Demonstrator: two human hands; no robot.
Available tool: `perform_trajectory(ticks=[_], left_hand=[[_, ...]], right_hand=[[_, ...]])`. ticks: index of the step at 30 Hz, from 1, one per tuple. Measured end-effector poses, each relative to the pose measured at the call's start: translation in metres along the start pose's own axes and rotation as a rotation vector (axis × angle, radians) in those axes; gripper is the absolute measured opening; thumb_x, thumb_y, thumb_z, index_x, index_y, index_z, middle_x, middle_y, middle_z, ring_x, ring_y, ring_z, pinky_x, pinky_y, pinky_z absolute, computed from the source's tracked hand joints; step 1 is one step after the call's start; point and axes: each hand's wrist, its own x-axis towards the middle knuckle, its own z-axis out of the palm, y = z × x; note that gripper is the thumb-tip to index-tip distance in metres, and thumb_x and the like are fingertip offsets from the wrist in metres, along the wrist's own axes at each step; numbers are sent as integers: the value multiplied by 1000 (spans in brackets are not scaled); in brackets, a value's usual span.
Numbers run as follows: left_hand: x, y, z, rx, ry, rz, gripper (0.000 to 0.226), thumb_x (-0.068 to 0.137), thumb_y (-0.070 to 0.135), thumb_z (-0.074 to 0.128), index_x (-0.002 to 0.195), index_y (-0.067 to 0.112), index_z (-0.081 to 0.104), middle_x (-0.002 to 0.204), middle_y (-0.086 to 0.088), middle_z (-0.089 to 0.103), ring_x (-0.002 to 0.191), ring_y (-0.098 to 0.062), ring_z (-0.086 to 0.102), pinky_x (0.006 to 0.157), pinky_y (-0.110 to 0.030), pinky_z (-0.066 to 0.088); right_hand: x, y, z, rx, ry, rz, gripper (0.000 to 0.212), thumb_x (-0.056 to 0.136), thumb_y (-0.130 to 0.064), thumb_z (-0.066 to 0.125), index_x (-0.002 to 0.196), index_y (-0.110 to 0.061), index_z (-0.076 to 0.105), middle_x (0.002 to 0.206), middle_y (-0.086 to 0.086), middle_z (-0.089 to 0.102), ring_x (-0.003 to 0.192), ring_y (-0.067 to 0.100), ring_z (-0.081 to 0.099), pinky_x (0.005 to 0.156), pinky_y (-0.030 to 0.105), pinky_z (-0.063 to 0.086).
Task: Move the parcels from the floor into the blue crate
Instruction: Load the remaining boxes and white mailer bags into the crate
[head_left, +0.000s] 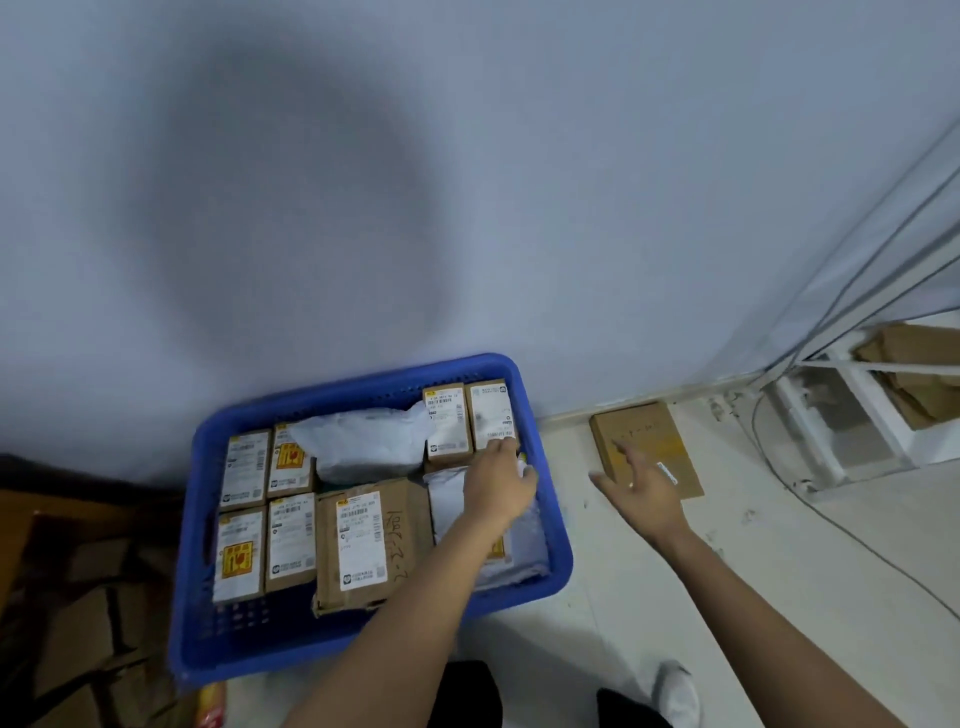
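While the person crouches over it, the blue perforated plastic crate (550, 540) sits on the pale floor (623, 613) against the grey-blue wall (467, 156), already packed with parcels. Along its left side stand four small brown cardboard boxes with white shipping labels (265, 512), two of them carrying yellow-and-red stickers. At the middle back lies a crumpled white plastic mailer bag (363, 441), and in front of it a larger brown cardboard box with a white label and handwriting (374, 540). Two more small labelled boxes (467, 421) stand side by side in the far right corner.

The left hand (498, 483) reaches into the right part of the crate, its fingers curled down onto a flat white padded mailer (447, 501) just below those two corner boxes; the fingertips are turned away from me, so whether they pinch the mailer or only press on it I cannot tell. The right hand (641, 491) hovers outside the crate with fingers spread and straight, holding nothing, just over the near edge of a flat brown cardboard parcel (639, 436) that lies on the floor beside the crate, close to the wall (whether the fingertips touch it is hard to tell).

Further right, a white metal frame (841, 415) stands by the wall with crumpled brown paper (914, 374) behind it, and grey cables (857, 291) run down the wall to the floor. Dark flattened cardboard (78, 597) lies left of the crate.
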Motion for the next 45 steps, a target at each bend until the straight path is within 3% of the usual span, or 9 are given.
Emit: perform_trajectory(ticks=[8,14,18,23,27,32,38,42,45], left_hand=[[-24,162,72,-158,66,-41,34,87,30,50,112,8,53,114,-12,58,108,-30,55,90,-38,47],[-36,267,145,-261,24,-83,40,94,28,49,129,9,48,128,-9,54,115,-25,53,90,-29,43],[-29,299,171,-249,-13,-107,30,96,27,49,121,10,50,106,-2,50,94,-18,52,71,-23,37],[21,302,196,-192,-22,-145,27,94,27,50,112,7,52,104,-5,52,90,-16,47,76,-25,34],[74,286,219,-241,-24,-213,24,93,26,51,109,8,52,109,-12,60,88,-20,52,77,-32,44],[149,257,258,-349,-75,-313,44,93,30,53,131,8,47,131,-11,53,116,-26,53,88,-28,40],[229,206,333,-472,-80,-438,40,93,28,56,127,7,49,129,-11,55,109,-29,58,96,-36,47],[273,167,398,-487,-53,-541,38,93,28,55,126,9,49,127,-7,56,110,-26,56,91,-30,44],[297,140,454,-550,-36,-628,40,93,30,57,125,9,51,127,-9,57,112,-28,56,98,-34,44]], right_hand=[[-8,107,-167,175,51,28,62,85,-43,66,139,-21,45,140,8,50,128,24,49,105,37,41],[-16,203,-284,150,37,82,63,87,-46,64,140,-20,43,140,7,49,127,24,49,100,34,40],[3,230,-314,148,-16,117,63,87,-47,63,141,-21,43,141,6,49,128,23,48,101,37,41],[57,246,-313,73,-124,140,61,88,-48,62,140,-22,43,141,6,49,127,22,48,94,30,39],[108,264,-299,28,-177,171,59,88,-45,63,138,-20,45,137,6,52,126,23,50,96,30,40],[183,309,-266,17,-217,264,53,86,-41,66,133,-21,50,133,6,56,123,21,52,102,36,43],[267,386,-209,-10,-255,335,51,87,-41,65,132,-23,50,134,6,55,122,23,52,102,41,44],[324,433,-159,21,-305,389,54,88,-38,65,136,-25,45,137,5,51,125,22,49,100,35,43],[367,474,-115,27,-343,428,57,89,-38,64,139,-25,40,141,4,47,127,21,47,100,33,41]])
